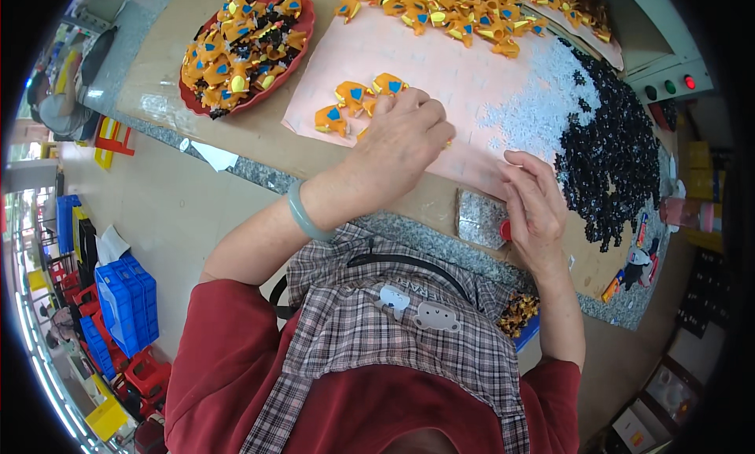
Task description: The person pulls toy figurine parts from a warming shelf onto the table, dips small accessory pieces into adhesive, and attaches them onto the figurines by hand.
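Note:
My left hand is closed over the pink sheet, its fingertips bent down and mostly hidden. A bit of orange shows beside its fingers; what they grip is unclear. Just left of it lie several small orange plastic toy parts with blue and yellow patches. Over the sheet's near right edge, my right hand is loosely bent, fingers apart, with nothing visible in it. Beside its thumb sits a red cap-like piece, next to a clear flat block. Small white pieces lie beyond my right hand.
A red tray heaped with orange and black parts stands at the far left. More orange parts lie at the back. Black pieces cover the right side, near a machine with buttons. Blue crates stand on the floor at left.

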